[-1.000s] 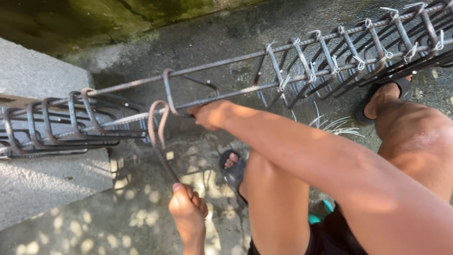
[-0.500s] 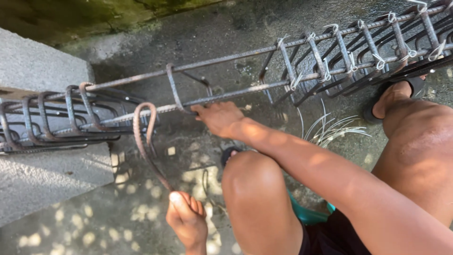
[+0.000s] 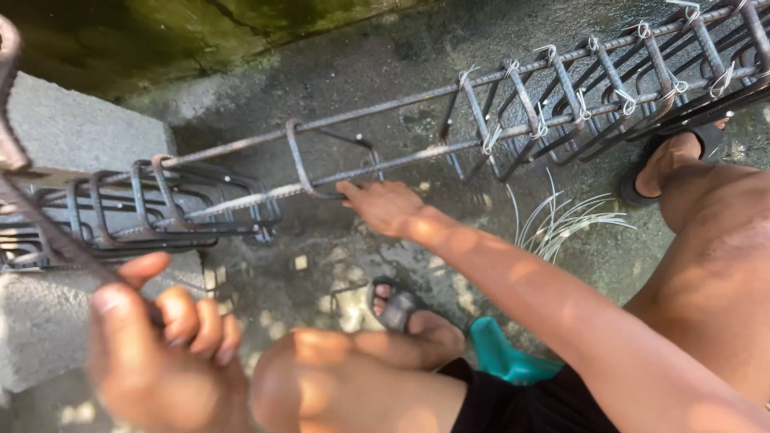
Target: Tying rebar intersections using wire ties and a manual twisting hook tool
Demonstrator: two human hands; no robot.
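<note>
Gripping a rusty bent steel rod (image 3: pixel 48 232) in a closed fist, the left hand (image 3: pixel 164 353) fills the blurred lower-left foreground, the rod running up and left past a grey concrete block (image 3: pixel 80 144) that props one end of a long rebar cage (image 3: pixel 481 128). A bunch of loose stirrups (image 3: pixel 152 208) sits gathered on the cage bars just above the block. Right of them, the right hand (image 3: pixel 385 207) reaches out, its fingers pinched on the lower bar of a single stirrup (image 3: pixel 301 164) standing alone on the cage. Farther right, evenly spaced stirrups are bound to the long bars with pale wire ties (image 3: pixel 549 54), and a sheaf of cut tie wire (image 3: pixel 561 220) lies on the damp, stained concrete floor (image 3: pixel 385 64). A mossy wall (image 3: pixel 241 24) borders the top edge. Sandalled feet and a teal plastic stool (image 3: pixel 505 357) sit below the cage.
</note>
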